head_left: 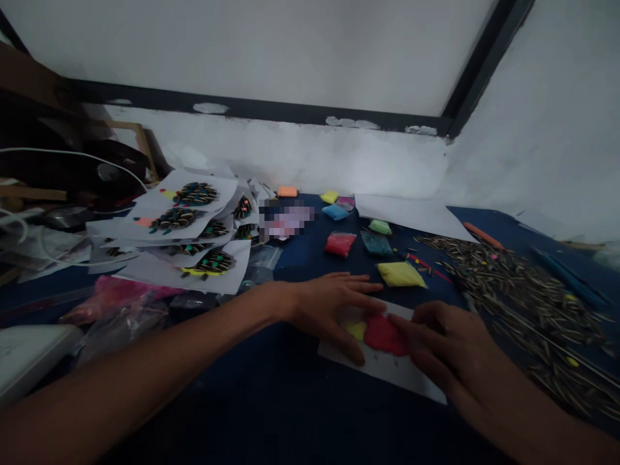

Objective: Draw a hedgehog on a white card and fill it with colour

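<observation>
A white paper sheet [426, 382] lies on the dark blue tabletop, bearing a flattened patch of red modelling clay [386, 335] with a smaller yellow clay piece [356, 330] at its left. Faint drawn lines show just below the red patch. My left hand [336, 303] spreads over the sheet's left part, fingers stretched and thumb beside the yellow piece. From the right, my right hand [448, 345] reaches in with bent fingers apart; the index fingertip touches the red clay's edge. A yellow clay packet [401, 274] lies just beyond the sheet.
Striped sunflower seeds [523, 284] spread across the right side, near an orange stick [484, 236]. Red [340, 244], teal [376, 243] and blue [335, 212] clay packets lie farther back. Finished seed pictures [213, 263] are piled left, above plastic bags [126, 323].
</observation>
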Action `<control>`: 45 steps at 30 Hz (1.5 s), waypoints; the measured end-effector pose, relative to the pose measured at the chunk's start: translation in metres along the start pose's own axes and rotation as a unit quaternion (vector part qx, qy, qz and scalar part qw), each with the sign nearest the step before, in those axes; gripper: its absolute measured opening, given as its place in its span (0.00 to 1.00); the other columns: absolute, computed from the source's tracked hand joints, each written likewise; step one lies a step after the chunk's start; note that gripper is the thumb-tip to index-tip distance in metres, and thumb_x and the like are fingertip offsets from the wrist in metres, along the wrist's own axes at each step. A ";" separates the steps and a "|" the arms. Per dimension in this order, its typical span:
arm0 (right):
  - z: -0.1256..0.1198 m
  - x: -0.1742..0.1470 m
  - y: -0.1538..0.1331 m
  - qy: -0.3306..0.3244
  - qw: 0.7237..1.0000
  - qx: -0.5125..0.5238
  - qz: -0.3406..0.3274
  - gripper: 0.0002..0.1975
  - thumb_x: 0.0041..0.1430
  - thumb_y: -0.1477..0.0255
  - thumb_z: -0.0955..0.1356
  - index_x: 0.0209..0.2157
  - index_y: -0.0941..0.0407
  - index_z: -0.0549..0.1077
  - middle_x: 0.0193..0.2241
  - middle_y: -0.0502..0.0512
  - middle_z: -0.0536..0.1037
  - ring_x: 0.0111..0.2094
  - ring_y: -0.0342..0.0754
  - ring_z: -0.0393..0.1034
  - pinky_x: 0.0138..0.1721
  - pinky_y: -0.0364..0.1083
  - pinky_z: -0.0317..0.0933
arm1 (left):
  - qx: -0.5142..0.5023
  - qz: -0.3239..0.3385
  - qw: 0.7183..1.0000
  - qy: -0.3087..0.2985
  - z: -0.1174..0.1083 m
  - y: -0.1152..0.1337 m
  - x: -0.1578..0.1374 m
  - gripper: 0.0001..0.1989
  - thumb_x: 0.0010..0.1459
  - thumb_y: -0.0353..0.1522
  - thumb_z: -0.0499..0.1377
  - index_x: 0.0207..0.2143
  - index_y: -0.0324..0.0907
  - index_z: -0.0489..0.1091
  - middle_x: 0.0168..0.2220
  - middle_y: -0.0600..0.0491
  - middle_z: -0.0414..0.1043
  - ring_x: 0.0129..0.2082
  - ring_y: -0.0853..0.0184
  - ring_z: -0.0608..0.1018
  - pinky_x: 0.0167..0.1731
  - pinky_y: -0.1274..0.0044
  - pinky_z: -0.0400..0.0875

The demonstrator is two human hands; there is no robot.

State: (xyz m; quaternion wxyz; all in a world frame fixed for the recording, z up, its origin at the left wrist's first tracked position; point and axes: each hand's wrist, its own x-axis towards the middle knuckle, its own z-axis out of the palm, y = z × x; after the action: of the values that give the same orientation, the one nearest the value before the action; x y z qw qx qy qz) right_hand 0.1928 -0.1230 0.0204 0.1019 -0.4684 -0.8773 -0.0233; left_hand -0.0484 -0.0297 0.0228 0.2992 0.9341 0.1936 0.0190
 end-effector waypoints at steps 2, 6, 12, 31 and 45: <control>0.000 0.003 0.001 -0.008 1.000 -0.001 -0.010 0.18 0.64 0.62 0.60 0.52 0.48 0.72 0.40 0.59 0.71 0.39 0.54 0.67 0.38 0.55 0.62 | -0.001 -0.001 1.000 -0.003 0.000 0.000 0.000 0.40 0.50 0.48 0.62 0.62 0.47 0.54 0.67 0.51 0.40 0.67 0.57 0.44 0.63 0.62 0.38; 0.000 0.009 0.003 0.007 1.000 0.001 -0.017 0.19 0.64 0.61 0.59 0.53 0.46 0.71 0.39 0.58 0.72 0.39 0.53 0.67 0.39 0.55 0.62 | -0.002 0.002 1.000 -0.006 0.000 -0.001 0.000 0.41 0.50 0.49 0.62 0.63 0.49 0.53 0.68 0.52 0.39 0.67 0.58 0.42 0.63 0.62 0.37; -0.002 0.018 -0.003 0.006 1.000 0.028 -0.009 0.19 0.65 0.60 0.59 0.50 0.47 0.74 0.40 0.58 0.72 0.41 0.53 0.68 0.40 0.55 0.63 | -0.003 0.005 1.000 0.000 0.000 -0.001 0.000 0.42 0.50 0.49 0.61 0.62 0.43 0.53 0.67 0.50 0.41 0.67 0.57 0.43 0.63 0.62 0.37; -0.004 0.028 -0.008 -0.007 0.996 0.078 -0.031 0.15 0.64 0.63 0.61 0.48 0.47 0.74 0.40 0.57 0.72 0.42 0.52 0.68 0.42 0.53 0.64 | 0.009 0.018 1.000 0.003 0.001 -0.002 0.001 0.41 0.50 0.48 0.61 0.62 0.42 0.53 0.67 0.49 0.41 0.67 0.59 0.43 0.63 0.65 0.36; -0.016 0.015 0.003 0.035 0.998 0.034 -0.042 0.14 0.62 0.67 0.62 0.46 0.50 0.75 0.39 0.58 0.72 0.39 0.51 0.69 0.37 0.51 0.65 | 0.014 0.012 1.000 -0.009 -0.002 -0.003 0.000 0.44 0.51 0.50 0.60 0.64 0.41 0.48 0.67 0.49 0.40 0.67 0.58 0.43 0.64 0.64 0.36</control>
State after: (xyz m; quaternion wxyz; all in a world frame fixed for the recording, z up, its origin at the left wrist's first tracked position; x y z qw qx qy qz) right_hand 0.1903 -0.1114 0.0386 0.1472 -0.4260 -0.8926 -0.0140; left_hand -0.0492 -0.0267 0.0225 0.2879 0.9406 0.1797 0.0115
